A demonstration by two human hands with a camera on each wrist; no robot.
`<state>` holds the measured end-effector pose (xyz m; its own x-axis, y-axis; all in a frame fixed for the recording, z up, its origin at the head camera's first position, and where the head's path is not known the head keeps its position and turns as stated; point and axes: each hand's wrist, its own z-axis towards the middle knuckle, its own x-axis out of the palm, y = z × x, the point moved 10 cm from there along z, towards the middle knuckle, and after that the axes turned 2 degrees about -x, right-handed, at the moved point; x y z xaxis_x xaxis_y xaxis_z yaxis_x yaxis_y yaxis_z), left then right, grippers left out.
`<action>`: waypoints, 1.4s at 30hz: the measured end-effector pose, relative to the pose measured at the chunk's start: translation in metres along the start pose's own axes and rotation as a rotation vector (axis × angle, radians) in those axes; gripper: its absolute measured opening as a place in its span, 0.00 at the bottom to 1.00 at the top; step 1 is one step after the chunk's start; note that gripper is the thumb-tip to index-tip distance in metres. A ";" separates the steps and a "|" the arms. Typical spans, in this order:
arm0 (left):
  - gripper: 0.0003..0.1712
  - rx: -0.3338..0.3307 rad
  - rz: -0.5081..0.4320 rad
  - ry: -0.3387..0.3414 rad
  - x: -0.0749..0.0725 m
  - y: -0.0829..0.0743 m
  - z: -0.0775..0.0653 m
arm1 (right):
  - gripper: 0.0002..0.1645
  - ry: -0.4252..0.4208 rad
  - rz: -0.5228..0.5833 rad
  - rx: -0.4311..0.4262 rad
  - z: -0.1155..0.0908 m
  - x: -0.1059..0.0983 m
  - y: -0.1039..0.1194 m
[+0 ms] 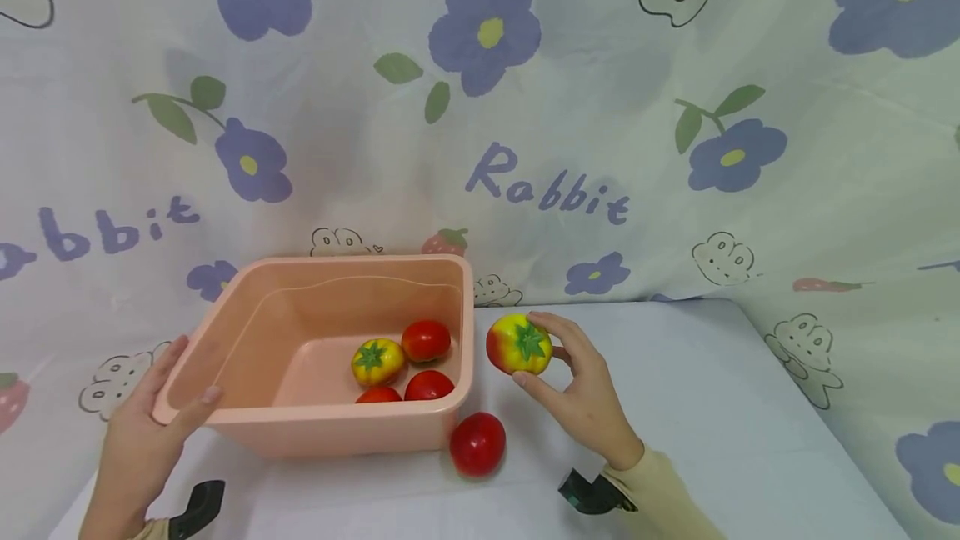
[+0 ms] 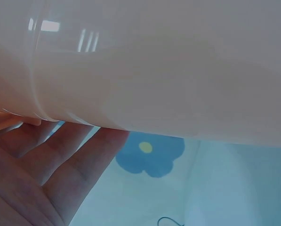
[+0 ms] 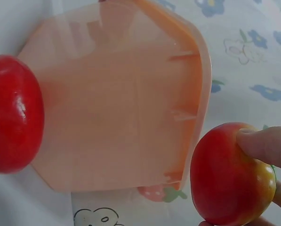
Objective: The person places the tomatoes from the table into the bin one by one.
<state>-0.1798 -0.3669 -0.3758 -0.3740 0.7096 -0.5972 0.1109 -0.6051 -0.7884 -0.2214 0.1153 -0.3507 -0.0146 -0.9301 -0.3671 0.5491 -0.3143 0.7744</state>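
Note:
A pink plastic bin (image 1: 322,427) stands on the table, tilted toward me or simply deep; I cannot tell which. My left hand (image 1: 142,432) grips its left end, thumb over the rim and fingers along the outer wall (image 2: 145,80). Just beyond the bin's right rim, my right hand (image 1: 588,398) holds a yellow-and-red toy tomato (image 1: 517,344) between thumb and fingers, its green star-shaped top facing me. In the right wrist view this tomato (image 3: 225,174) shows its red side. A red tomato (image 1: 477,444) lies on the table by the bin's front right corner.
Inside the bin, at its right end, lie a yellow tomato (image 1: 377,362) with a green top and several red tomatoes (image 1: 426,341). The white table (image 1: 675,390) extends to the right. Behind it hangs a cloth (image 1: 570,123) printed with flowers and rabbits.

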 end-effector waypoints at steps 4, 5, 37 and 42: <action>0.49 -0.019 0.009 0.005 0.000 0.002 0.000 | 0.38 -0.010 0.021 -0.009 0.007 0.006 0.005; 0.49 -0.021 0.011 0.003 0.000 0.002 0.000 | 0.38 -0.010 0.027 -0.012 0.009 0.008 0.006; 0.49 -0.044 0.016 -0.001 0.001 0.005 -0.007 | 0.37 0.022 0.078 -0.165 0.059 0.057 0.041; 0.49 -0.040 0.017 -0.007 0.002 0.005 -0.008 | 0.37 0.031 0.050 -0.161 0.064 0.064 0.037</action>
<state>-0.1721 -0.3657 -0.3817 -0.3785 0.6963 -0.6098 0.1542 -0.6022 -0.7833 -0.2554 0.0322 -0.3123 0.0403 -0.9366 -0.3480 0.6754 -0.2311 0.7003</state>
